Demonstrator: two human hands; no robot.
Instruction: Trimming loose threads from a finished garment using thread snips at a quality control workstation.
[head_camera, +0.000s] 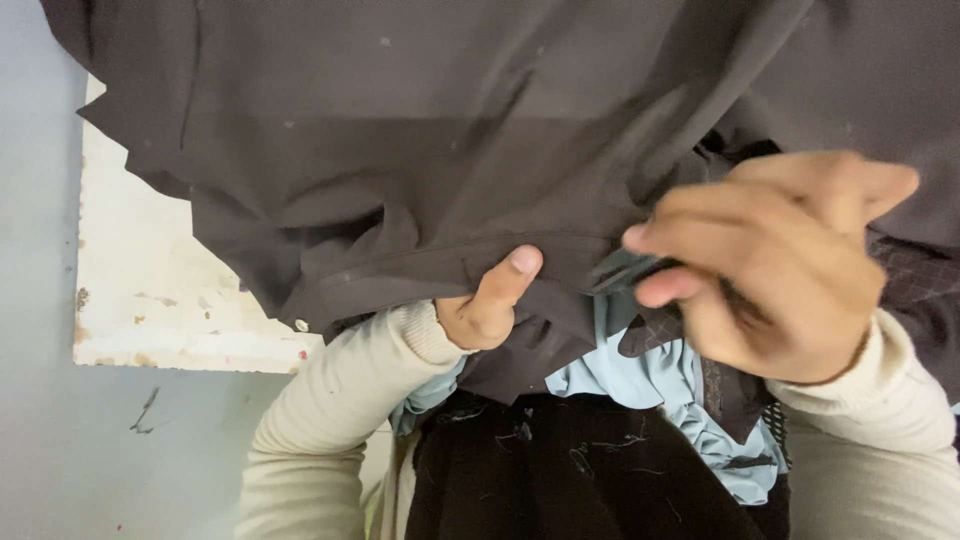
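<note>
Up close, a large dark brown cloth fills most of the view, held up in front of the person and draping over a white table with chipped paint at its edges. A stitched hem runs along the cloth's lower edge, with a small pale button or snap near its left end.

The left hand has its grip pressed together on that hem: the thumb lies flat on the front of the fold and the other fingers are hidden behind the cloth, so the hem sits right inside the pinch. The right hand is blurred; its fingers curl toward the hem just beside the left thumb, and they seem to nip a bit of dark cloth, though I cannot tell how firmly.

To handle the hem well, I judge it best to keep the left pinch steady and the edge taut between both hands, so the fold does not slip or bunch.

Below the hands lies a crumpled light blue cloth, and beneath it a darker garment flecked with lint. Cream sleeves cover both forearms. Grey floor shows on the left.
</note>
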